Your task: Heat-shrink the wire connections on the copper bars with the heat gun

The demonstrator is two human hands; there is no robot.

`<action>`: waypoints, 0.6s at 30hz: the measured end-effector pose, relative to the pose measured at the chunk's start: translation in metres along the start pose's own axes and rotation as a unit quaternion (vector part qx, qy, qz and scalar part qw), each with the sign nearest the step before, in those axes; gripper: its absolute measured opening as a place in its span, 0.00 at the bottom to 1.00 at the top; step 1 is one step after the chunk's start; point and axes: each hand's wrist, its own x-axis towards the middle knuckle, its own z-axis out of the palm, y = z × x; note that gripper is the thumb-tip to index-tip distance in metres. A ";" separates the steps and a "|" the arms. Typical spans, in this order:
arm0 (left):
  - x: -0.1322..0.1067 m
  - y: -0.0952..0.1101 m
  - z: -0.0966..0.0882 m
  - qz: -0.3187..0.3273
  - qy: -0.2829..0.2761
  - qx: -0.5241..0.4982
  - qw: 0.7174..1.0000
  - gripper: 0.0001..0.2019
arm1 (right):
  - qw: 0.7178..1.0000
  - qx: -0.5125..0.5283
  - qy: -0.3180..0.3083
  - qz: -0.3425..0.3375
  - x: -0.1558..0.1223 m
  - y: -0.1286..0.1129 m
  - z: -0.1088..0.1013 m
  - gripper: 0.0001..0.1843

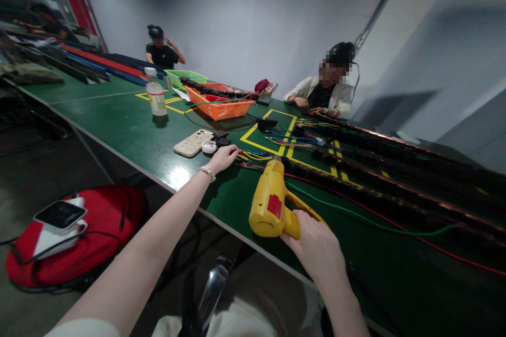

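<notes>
My right hand (314,239) is wrapped round the handle of a yellow heat gun (269,200) with a red label. The gun's nozzle points away from me, over a bundle of yellow and blue wires (256,156). Those wires run out of a long black-wrapped wire harness (316,172) on the green table. My left hand (224,158) pinches the ends of the wires, left of the nozzle. A red wire (253,166) and a green wire (336,202) lie beside the harness.
A phone (193,143) and a small white case (209,146) lie left of my left hand. Farther back stand a bottle (156,96), an orange basket (221,110) and a green basket (187,75). More harnesses (379,142) stretch right. A co-worker (328,87) sits across the table.
</notes>
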 end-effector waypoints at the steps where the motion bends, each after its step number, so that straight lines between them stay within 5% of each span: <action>1: 0.000 0.000 0.000 0.004 0.004 -0.003 1.000 0.14 | 1.000 0.002 -0.001 0.001 0.001 -0.003 -0.001 0.20; 18: 0.000 0.002 -0.002 -0.010 0.017 -0.004 1.000 0.14 | 0.995 0.088 -0.030 -0.025 0.030 -0.054 0.001 0.21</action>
